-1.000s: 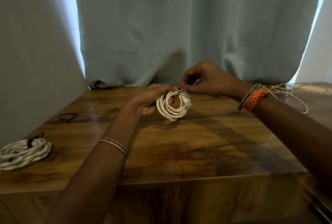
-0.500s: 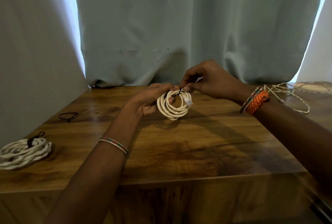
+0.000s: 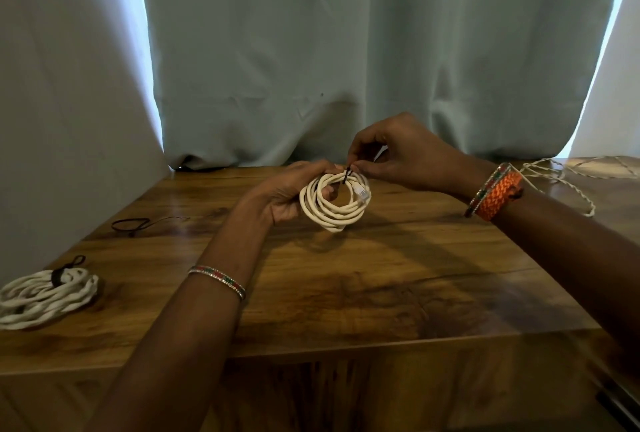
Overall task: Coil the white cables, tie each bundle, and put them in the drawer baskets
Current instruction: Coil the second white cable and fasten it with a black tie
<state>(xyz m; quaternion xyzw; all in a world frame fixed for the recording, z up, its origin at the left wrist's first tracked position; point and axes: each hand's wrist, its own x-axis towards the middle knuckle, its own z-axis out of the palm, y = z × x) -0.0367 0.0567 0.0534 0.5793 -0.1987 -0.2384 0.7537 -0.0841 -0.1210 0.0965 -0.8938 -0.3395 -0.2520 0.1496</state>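
A coiled white cable (image 3: 332, 210) with a clear plug at its end hangs above the middle of the wooden top (image 3: 346, 276). My left hand (image 3: 287, 192) grips the coil's left side. My right hand (image 3: 398, 154) pinches a thin black tie (image 3: 347, 174) that crosses the top of the coil. A second white bundle (image 3: 45, 296), bound with a dark tie, lies at the left edge. A loose, twisted white cable (image 3: 568, 179) sprawls at the far right. No drawer baskets are in view.
A spare black tie (image 3: 138, 223) lies on the wood at the far left. Pale curtains (image 3: 311, 51) hang close behind and to the left of the top. Its front edge (image 3: 346, 350) runs across below my forearms.
My right hand has worked the black tie at the top of the coil, shifting slightly. The coil stays held in my left hand at the same spot.
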